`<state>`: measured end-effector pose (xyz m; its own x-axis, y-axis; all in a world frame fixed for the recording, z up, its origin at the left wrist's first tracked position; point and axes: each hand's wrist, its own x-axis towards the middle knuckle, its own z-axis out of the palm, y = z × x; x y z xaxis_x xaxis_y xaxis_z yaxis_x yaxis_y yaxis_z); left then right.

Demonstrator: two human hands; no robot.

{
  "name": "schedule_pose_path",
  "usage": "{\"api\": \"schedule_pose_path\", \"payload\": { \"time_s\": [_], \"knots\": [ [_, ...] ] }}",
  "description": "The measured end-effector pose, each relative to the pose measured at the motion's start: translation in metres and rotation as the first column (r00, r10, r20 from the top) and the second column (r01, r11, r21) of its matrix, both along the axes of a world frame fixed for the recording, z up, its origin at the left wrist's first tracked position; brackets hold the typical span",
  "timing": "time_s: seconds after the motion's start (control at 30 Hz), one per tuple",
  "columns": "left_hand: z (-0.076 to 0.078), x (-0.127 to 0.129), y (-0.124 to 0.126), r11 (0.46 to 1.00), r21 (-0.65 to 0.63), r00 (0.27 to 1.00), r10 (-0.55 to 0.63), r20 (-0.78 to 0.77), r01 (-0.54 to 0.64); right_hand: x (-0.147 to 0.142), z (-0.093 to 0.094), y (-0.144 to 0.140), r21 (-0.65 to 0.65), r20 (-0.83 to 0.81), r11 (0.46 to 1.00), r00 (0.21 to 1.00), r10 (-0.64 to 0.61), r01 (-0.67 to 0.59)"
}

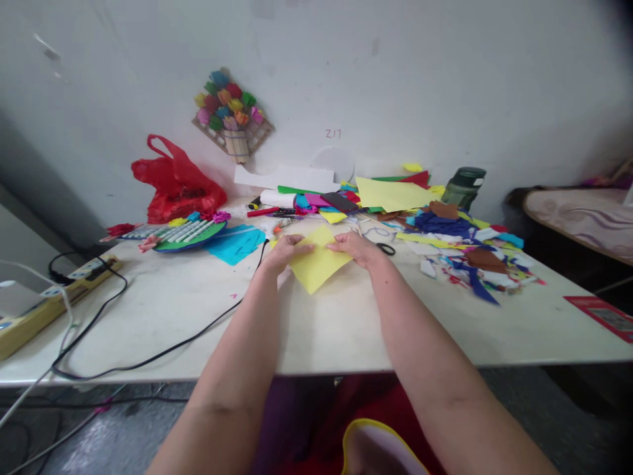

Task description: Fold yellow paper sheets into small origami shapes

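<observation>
A yellow paper square [318,267] lies on the white table [341,323], turned like a diamond. My left hand [285,252] pinches its upper left edge. My right hand [357,249] grips its upper right edge. Both hands press the sheet near its top corner, fingers curled onto the paper. Just right of my right hand lie black-handled scissors [386,249] on the table.
Coloured paper sheets and scraps [459,244] crowd the back and right of the table. A red plastic bag [175,185], a cyan sheet [235,243], a green jar [463,187], a black cable [163,349] and a yellow power strip [54,297] lie around. A paper flower piece [231,112] hangs on the wall.
</observation>
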<state>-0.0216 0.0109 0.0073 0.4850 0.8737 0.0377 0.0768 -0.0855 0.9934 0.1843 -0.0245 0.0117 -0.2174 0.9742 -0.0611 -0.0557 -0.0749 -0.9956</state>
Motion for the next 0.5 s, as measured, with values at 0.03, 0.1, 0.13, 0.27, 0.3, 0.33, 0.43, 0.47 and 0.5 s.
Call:
{"api": "schedule_pose_path", "payload": {
  "time_s": [0.03,0.1,0.13,0.27,0.3,0.33,0.43,0.47,0.5],
  "knots": [
    [0.0004,0.0008,-0.0006,1.000,-0.007,1.000,0.008,0.001,-0.008,-0.0001,-0.0004,0.0002,-0.009,-0.003,1.000,1.000,0.004,-0.004],
    [0.0015,0.0022,-0.0024,1.000,-0.021,1.000,0.022,0.015,-0.022,-0.0003,-0.0013,0.0008,-0.025,-0.018,1.000,1.000,0.014,-0.014],
    [0.0022,0.0029,-0.0033,0.999,-0.027,0.999,0.024,0.024,-0.023,-0.0005,-0.0017,0.0012,-0.027,-0.028,1.000,1.000,0.015,-0.016],
    [0.0033,0.0042,-0.0049,0.999,-0.038,0.999,0.018,0.045,-0.016,-0.0013,-0.0028,0.0032,0.008,-0.027,0.999,0.999,-0.043,0.044],
    [0.0029,0.0041,-0.0044,0.999,-0.043,0.999,0.016,0.045,-0.014,-0.0014,-0.0029,0.0036,0.018,-0.019,0.998,0.998,-0.065,0.065],
    [0.0023,0.0039,-0.0036,0.999,-0.047,0.999,0.012,0.045,-0.010,-0.0015,-0.0030,0.0040,0.026,-0.009,0.996,0.997,-0.083,0.083],
    [0.0008,0.0024,-0.0017,0.999,-0.055,1.000,0.004,0.030,-0.002,-0.0012,-0.0029,0.0042,0.036,0.014,0.995,0.996,-0.091,0.090],
    [0.0010,0.0019,-0.0017,0.998,-0.057,1.000,0.007,0.024,-0.005,-0.0011,-0.0027,0.0039,0.036,0.017,0.996,0.996,-0.084,0.083],
    [0.0015,0.0013,-0.0021,0.998,-0.061,1.000,0.015,0.024,-0.013,-0.0010,-0.0024,0.0033,0.034,0.017,0.997,0.997,-0.076,0.075]
  ]
}}
